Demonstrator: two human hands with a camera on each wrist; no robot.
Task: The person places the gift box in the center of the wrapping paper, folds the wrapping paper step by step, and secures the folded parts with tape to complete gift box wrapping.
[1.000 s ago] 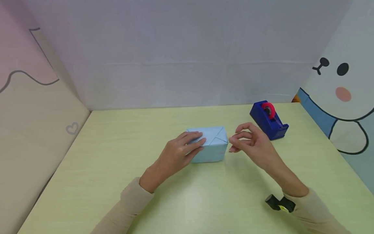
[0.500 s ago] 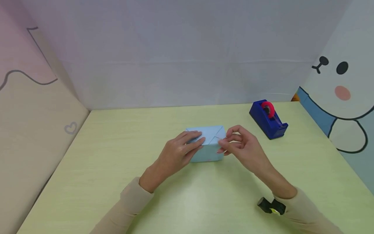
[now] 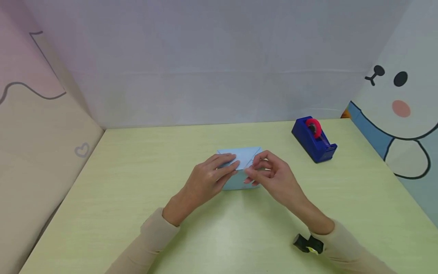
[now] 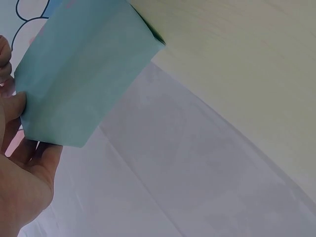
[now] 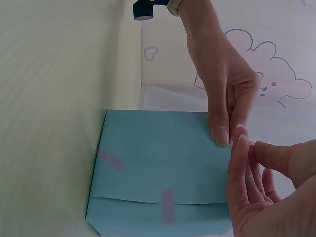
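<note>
A box wrapped in pale blue paper (image 3: 243, 156) sits mid-table, its folded flaps on top; the same box (image 5: 158, 158) shows two pink tape strips on one side in the right wrist view. My left hand (image 3: 208, 177) holds it, fingers on top and thumb against the near side. The thumb (image 5: 220, 134) also shows in the right wrist view. My right hand (image 3: 270, 175) is over the box's right part, thumb and forefinger close together at the flap edge, other fingers bent. Whether something thin is between those fingertips is too small to see.
A blue tape dispenser (image 3: 314, 140) with a red roll stands at the back right of the pale table (image 3: 154, 160). A black wrist camera (image 3: 308, 243) is at the right sleeve. A cloth wall (image 3: 219, 76) closes off the back.
My right hand has moved left from beside the box's right end to over its top edge. The left hand has stayed on the box, and the box has hardly moved.
</note>
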